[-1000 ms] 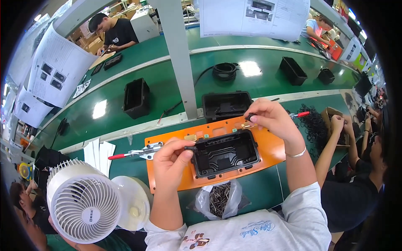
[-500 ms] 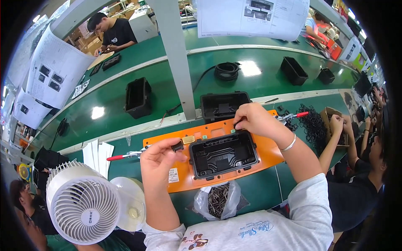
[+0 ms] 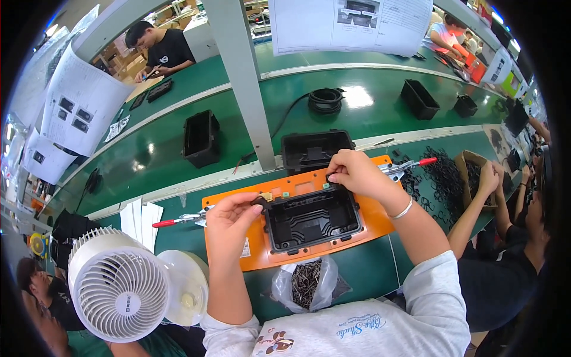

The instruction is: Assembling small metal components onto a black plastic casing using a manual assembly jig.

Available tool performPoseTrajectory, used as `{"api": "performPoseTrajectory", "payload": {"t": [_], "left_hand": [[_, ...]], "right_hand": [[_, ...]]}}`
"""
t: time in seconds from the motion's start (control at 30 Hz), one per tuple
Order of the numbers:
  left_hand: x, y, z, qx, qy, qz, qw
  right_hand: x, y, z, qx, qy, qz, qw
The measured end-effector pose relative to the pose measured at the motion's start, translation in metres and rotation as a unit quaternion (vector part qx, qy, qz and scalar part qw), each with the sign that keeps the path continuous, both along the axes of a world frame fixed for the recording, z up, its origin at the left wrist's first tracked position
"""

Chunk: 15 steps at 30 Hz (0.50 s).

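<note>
An open black plastic box [image 3: 318,243] sits in an orange fixture plate [image 3: 376,223] in front of me. My left hand [image 3: 229,219] pinches a small black plastic part [image 3: 260,202] between thumb and fingers at the box's far left corner. At the far right corner, my right hand [image 3: 355,174] has its fingertips pinched together on a small black piece [image 3: 330,178], mostly hidden by the fingers. Along the plate's far edge are small green blocks [image 3: 285,194] and a brass-coloured block [image 3: 267,196], partly behind the left fingers.
Red-handled toggle clamps [image 3: 163,224] flank the plate. A bag of screws [image 3: 305,284] lies nearest me; a white fan [image 3: 128,291] stands at left. Another black box [image 3: 309,152] is behind the plate. Loose black clips [image 3: 440,175] lie at right, beside a co-worker's hands [image 3: 491,177].
My left hand has moved right, bringing its black part to the box's corner. My right hand stays at the far right corner, shifting slightly. The view has shifted a little.
</note>
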State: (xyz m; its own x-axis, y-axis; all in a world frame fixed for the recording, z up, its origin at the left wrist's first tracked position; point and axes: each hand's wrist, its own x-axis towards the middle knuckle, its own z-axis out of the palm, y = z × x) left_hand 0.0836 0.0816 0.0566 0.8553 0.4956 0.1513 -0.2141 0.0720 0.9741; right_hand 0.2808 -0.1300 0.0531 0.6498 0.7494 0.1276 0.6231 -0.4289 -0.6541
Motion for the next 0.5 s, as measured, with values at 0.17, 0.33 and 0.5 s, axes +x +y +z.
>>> {"api": "performPoseTrajectory", "payload": {"t": [0.17, 0.33, 0.5], "left_hand": [[0.020, -0.002, 0.005, 0.104, 0.040, -0.030, 0.993], [0.043, 0.008, 0.006, 0.255, 0.108, -0.025, 0.961], [0.056, 0.015, -0.005, 0.275, 0.146, -0.076, 0.947]], "right_hand": [[-0.001, -0.003, -0.001, 0.007, 0.053, -0.017, 0.998], [-0.051, -0.008, 0.017, 0.060, -0.164, -0.063, 0.983], [-0.083, -0.022, 0.019, 0.137, -0.104, -0.019, 0.985]]}}
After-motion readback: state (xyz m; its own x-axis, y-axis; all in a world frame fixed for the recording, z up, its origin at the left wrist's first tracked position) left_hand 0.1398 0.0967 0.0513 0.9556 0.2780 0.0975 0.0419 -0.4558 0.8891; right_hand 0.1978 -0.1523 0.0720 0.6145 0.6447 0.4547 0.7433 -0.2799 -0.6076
